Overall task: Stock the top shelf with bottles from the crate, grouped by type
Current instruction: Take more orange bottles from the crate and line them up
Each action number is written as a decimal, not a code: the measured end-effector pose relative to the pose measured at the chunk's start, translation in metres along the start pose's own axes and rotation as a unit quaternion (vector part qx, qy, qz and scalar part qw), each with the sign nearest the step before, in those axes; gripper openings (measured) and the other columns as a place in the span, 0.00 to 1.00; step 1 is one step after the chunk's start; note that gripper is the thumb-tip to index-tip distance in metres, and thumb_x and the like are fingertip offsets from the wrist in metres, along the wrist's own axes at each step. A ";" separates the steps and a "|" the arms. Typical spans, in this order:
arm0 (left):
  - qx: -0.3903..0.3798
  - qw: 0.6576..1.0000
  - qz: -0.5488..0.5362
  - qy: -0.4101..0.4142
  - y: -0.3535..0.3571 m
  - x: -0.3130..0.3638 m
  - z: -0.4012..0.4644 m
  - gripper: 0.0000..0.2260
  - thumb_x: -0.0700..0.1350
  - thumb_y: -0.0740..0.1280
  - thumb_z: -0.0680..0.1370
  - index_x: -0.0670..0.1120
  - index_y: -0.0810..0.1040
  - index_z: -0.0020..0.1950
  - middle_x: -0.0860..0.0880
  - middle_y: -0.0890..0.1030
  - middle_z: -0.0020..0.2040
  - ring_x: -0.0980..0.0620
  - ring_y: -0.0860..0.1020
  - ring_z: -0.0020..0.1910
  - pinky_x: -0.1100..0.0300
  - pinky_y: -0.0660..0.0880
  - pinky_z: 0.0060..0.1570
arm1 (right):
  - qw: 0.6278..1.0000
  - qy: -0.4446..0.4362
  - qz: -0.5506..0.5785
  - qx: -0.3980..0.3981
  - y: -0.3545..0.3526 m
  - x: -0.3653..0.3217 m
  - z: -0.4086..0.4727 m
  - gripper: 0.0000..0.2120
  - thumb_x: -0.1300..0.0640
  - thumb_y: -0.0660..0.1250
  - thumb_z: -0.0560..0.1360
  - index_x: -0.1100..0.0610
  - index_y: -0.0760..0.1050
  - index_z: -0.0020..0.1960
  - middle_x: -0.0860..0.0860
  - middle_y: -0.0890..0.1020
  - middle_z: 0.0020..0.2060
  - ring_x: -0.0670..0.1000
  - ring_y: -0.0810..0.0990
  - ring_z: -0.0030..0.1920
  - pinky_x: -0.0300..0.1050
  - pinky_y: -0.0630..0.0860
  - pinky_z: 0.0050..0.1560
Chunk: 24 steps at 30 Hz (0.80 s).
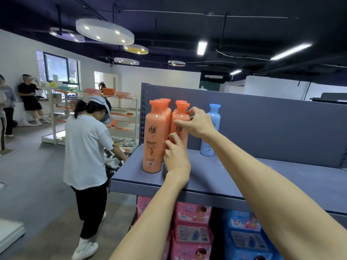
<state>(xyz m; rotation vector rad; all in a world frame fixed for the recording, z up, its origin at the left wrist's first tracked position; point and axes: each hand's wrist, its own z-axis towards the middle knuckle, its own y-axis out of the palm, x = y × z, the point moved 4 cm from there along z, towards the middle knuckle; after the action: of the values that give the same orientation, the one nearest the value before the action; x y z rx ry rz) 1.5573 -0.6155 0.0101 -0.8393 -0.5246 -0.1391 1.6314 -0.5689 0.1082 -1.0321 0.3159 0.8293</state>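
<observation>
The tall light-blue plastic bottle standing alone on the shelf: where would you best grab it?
Probably round the straight body of the light-blue plastic bottle, below its narrow neck, coming from its right, where the grey shelf is bare. It stands upright; the right hand crowds its left.

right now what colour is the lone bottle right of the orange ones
Light blue, cap included, seen in the head view.
</observation>
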 end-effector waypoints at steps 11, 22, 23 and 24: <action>0.019 1.000 0.015 -0.007 0.008 0.000 0.008 0.24 0.36 0.70 0.75 0.36 0.64 0.67 0.39 0.75 0.54 0.42 0.83 0.47 0.56 0.78 0.39 | 1.000 -0.001 -0.009 -0.008 0.006 0.005 0.011 0.29 0.40 0.74 0.68 0.55 0.73 0.62 0.52 0.81 0.53 0.53 0.79 0.56 0.52 0.79 0.54; 0.017 0.999 -0.029 -0.026 0.009 -0.002 0.000 0.30 0.34 0.66 0.77 0.36 0.57 0.75 0.38 0.72 0.62 0.40 0.79 0.57 0.53 0.77 0.52 | 1.000 0.018 -0.019 -0.008 0.005 -0.001 0.006 0.29 0.41 0.74 0.69 0.56 0.72 0.63 0.52 0.80 0.53 0.53 0.78 0.56 0.44 0.71 0.44; 0.010 0.999 -0.039 -0.026 0.010 -0.002 -0.005 0.32 0.35 0.66 0.77 0.35 0.53 0.77 0.37 0.69 0.65 0.40 0.77 0.60 0.53 0.76 0.55 | 1.000 0.022 -0.019 -0.009 0.005 -0.001 0.006 0.29 0.41 0.74 0.69 0.56 0.72 0.63 0.52 0.80 0.53 0.53 0.78 0.56 0.44 0.71 0.44; 0.001 0.999 -0.047 -0.027 0.009 -0.001 -0.012 0.34 0.36 0.67 0.77 0.35 0.51 0.77 0.38 0.67 0.67 0.40 0.75 0.62 0.53 0.75 0.57 | 0.999 0.025 -0.019 -0.009 0.006 -0.001 0.005 0.29 0.42 0.74 0.69 0.56 0.72 0.64 0.53 0.80 0.54 0.53 0.78 0.57 0.45 0.72 0.45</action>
<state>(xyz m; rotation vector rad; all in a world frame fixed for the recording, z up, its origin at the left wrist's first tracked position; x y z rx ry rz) 1.5641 -0.6181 -0.0031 -0.8180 -0.6144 -0.2019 1.6257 -0.5637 0.1076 -1.0748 0.3308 0.7732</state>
